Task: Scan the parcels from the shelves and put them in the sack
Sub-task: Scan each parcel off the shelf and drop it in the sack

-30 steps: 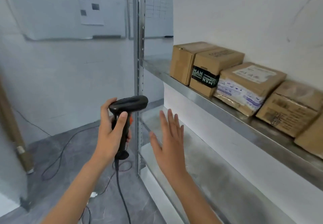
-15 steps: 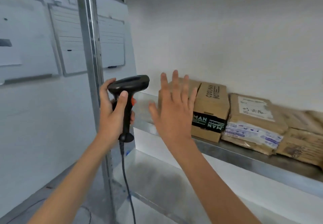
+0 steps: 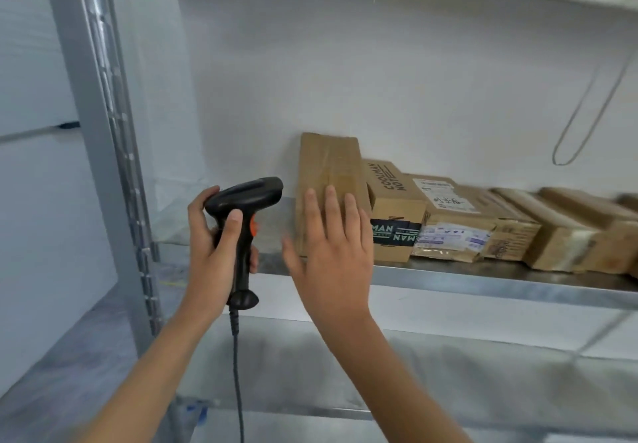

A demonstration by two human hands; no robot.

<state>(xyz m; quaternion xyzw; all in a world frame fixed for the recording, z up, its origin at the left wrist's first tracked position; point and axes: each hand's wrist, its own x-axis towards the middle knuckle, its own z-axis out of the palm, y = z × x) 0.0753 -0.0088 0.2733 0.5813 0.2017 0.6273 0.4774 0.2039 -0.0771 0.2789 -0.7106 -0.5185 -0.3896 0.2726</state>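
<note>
Where parcels [image 3: 452,221] end, bare shelf [image 3: 276,235].

The right hand [image 3: 331,252] hides the lower front of the tall brown cardboard box [image 3: 328,163], the black scanner's cable [image 3: 238,373] runs off the bottom edge, and the last brown parcel [image 3: 630,201] is cut off at the right edge.
</note>
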